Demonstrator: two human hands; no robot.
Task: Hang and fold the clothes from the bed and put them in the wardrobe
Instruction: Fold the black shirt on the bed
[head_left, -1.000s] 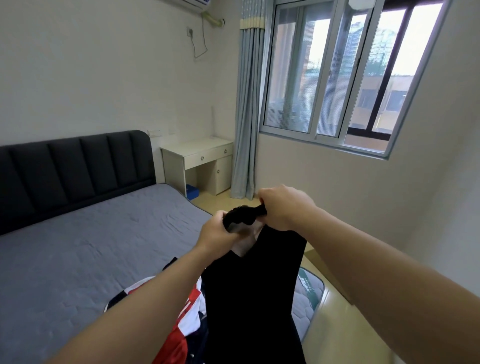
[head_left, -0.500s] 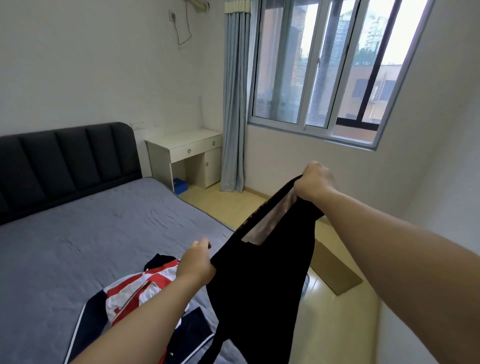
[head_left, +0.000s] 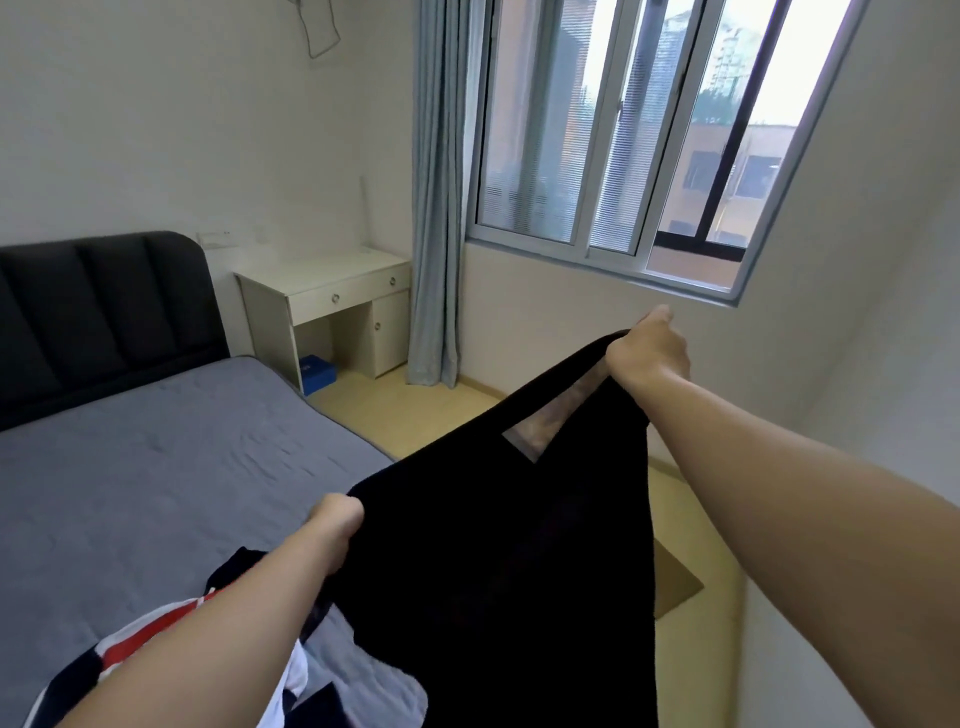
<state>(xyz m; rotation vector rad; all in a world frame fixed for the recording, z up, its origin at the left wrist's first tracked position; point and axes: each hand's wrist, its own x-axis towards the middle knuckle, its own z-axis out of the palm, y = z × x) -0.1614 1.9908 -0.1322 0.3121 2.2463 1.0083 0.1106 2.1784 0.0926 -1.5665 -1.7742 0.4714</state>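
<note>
Grey bed (head_left: 156, 467) lies below; left hand (head_left: 337, 522) and right hand (head_left: 649, 351) each grip a black garment (head_left: 498, 571), stretched above a striped shirt (head_left: 156, 634).

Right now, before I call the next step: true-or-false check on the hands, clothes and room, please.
1. The left hand and right hand both grip the black garment. True.
2. A red, white and dark striped garment lies on the bed. True.
3. The black garment lies flat on the bed. False: it hangs in the air between the hands.
4. The curtain covers the window. False: it hangs gathered at the window's left side.
5. The left hand is higher than the right. False: the right is higher.
</note>
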